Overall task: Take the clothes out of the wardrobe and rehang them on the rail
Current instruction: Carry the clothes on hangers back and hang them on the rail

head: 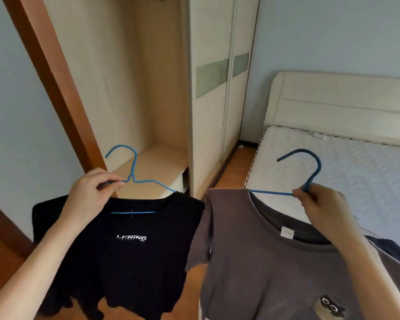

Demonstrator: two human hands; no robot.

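Observation:
My left hand grips the left shoulder of a blue wire hanger that carries a black T-shirt with white lettering on the chest. My right hand pinches the neck of a second blue hanger bearing a grey-brown T-shirt with a small owl patch near its hem. Both shirts hang side by side in front of me, their sleeves almost touching. Behind them stands the open wardrobe, its inside bare of clothes. No rail is in view.
A sliding wardrobe door with frosted panels is to the right of the opening. A bed with a bare white mattress and cream headboard is at the right. A dark garment lies on the mattress edge. A brown door frame runs at the left.

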